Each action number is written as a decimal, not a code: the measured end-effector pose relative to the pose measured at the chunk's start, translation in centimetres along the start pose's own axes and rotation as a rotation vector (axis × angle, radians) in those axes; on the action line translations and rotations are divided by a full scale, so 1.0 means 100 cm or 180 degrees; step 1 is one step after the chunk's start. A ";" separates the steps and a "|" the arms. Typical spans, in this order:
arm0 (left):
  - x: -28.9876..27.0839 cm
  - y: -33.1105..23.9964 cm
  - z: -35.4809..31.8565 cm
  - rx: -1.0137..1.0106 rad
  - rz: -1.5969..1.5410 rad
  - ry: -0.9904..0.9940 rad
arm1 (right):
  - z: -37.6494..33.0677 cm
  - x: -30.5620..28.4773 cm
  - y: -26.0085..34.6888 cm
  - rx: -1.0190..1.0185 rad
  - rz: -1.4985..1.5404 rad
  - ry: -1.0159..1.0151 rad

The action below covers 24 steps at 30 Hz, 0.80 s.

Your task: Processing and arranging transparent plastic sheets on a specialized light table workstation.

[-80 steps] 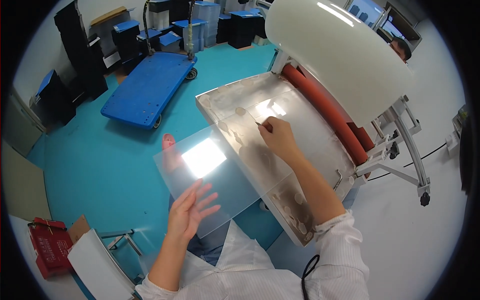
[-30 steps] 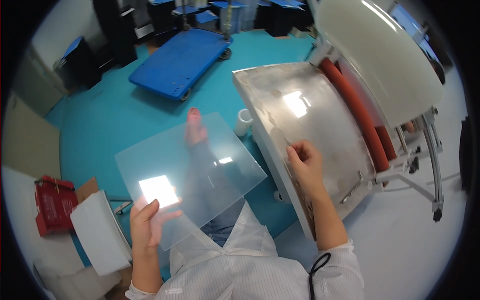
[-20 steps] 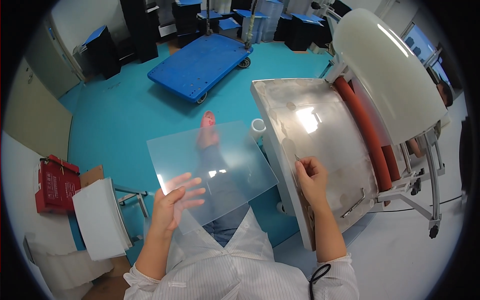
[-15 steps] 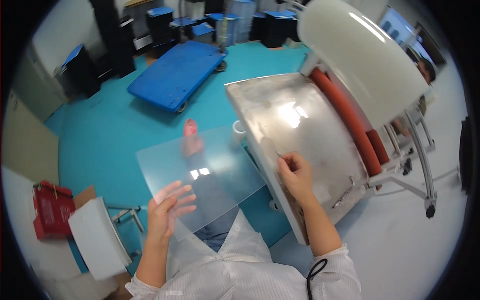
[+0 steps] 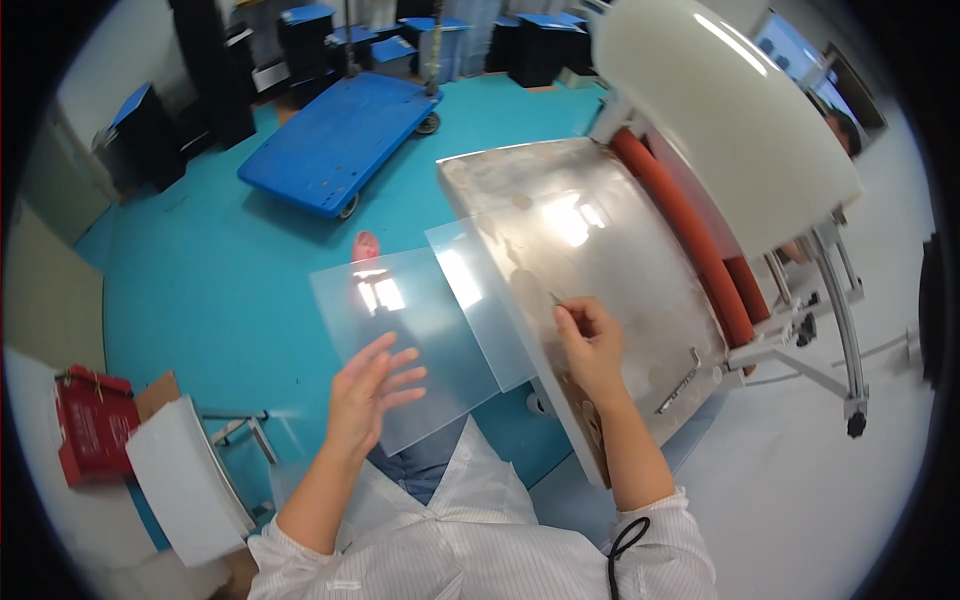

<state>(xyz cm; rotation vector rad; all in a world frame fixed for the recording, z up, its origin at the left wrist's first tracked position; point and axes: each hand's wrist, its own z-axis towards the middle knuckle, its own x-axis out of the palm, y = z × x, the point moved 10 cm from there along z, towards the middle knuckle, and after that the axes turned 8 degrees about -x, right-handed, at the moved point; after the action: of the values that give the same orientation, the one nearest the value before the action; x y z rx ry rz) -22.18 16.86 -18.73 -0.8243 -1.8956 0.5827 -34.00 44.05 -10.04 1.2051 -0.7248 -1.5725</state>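
My left hand (image 5: 375, 395) is raised beside a clear plastic sheet (image 5: 405, 325), fingers spread, its fingertips overlapping the sheet's near left part. Whether they touch the sheet I cannot tell. A second clear panel (image 5: 465, 285) overlaps the sheet's right side and reaches over the left edge of a metal table (image 5: 560, 180). On that table, near its left edge, my right hand (image 5: 592, 345) pinches a small thin thing with a pointed tip (image 5: 557, 299). Its kind is too small to tell.
Red rollers (image 5: 690, 235) and a cream machine cover (image 5: 720, 120) border the table's far right side. An L-shaped metal tool (image 5: 682, 385) lies on it. A blue platform cart (image 5: 335, 140), a white stool (image 5: 190, 480) and a red case (image 5: 97, 425) stand leftward.
My left hand has moved right and slightly up. The clear sheet has shifted right, and a separate panel now shows over the table edge. My right hand keeps its pinch at nearly the same place.
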 end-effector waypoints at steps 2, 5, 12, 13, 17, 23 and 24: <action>0.005 0.008 0.009 -0.0035 -0.0075 0.0013 | 0.000 0.002 -0.003 -0.0024 -0.0055 0.0089; 0.017 0.019 0.022 -0.0112 -0.0212 0.0133 | 0.000 0.002 -0.007 -0.0084 -0.0141 0.0082; 0.035 0.031 0.043 -0.0155 -0.0399 0.0245 | -0.004 0.010 -0.012 0.0147 0.0021 0.0099; 0.030 0.030 0.044 -0.0151 -0.0423 0.0213 | -0.002 0.015 -0.013 0.0154 0.0022 0.0138; 0.030 0.022 0.039 -0.0116 -0.0264 0.0344 | -0.002 0.010 -0.003 -0.0018 -0.0193 0.0036; 0.001 0.001 0.017 -0.0199 -0.0131 0.0388 | 0.030 0.026 0.007 -0.0152 -0.0965 0.0580; -0.004 -0.004 0.012 -0.0165 -0.0106 0.0271 | 0.042 0.027 0.011 -0.0258 -0.1053 0.0583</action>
<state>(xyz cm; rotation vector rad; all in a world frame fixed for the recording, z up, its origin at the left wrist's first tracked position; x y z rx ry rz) -23.20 16.24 -19.21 -0.8365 -1.8497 0.4724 -37.60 40.68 -8.66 1.4402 -0.3517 -1.7112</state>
